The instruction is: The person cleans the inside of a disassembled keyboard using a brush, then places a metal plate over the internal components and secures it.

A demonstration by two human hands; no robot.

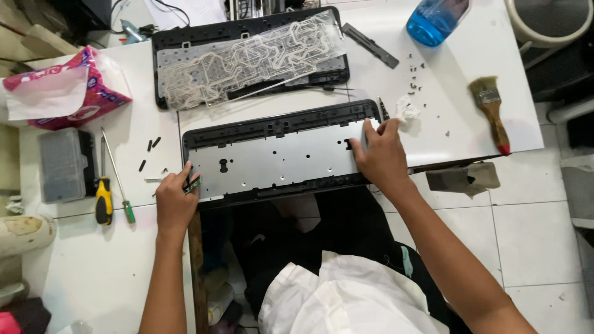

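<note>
A black keyboard shell with a bare grey metal plate point(278, 158) lies across the near edge of the white table point(433, 93). My left hand point(175, 201) pinches its left end, where a small green circuit board point(193, 184) sticks out between my fingers. My right hand point(379, 154) rests flat on the plate's right end, fingers spread. A crumpled white wipe point(406, 110) lies just beyond my right fingertips.
Behind lies a second black keyboard half under a clear membrane sheet point(247, 59). At left are a pink tissue pack point(68, 86), a grey parts box point(62, 164) and two screwdrivers point(104, 198). At right are a blue spray bottle point(436, 18), a paintbrush point(492, 111), loose screws point(414, 77) and a black strip point(370, 44).
</note>
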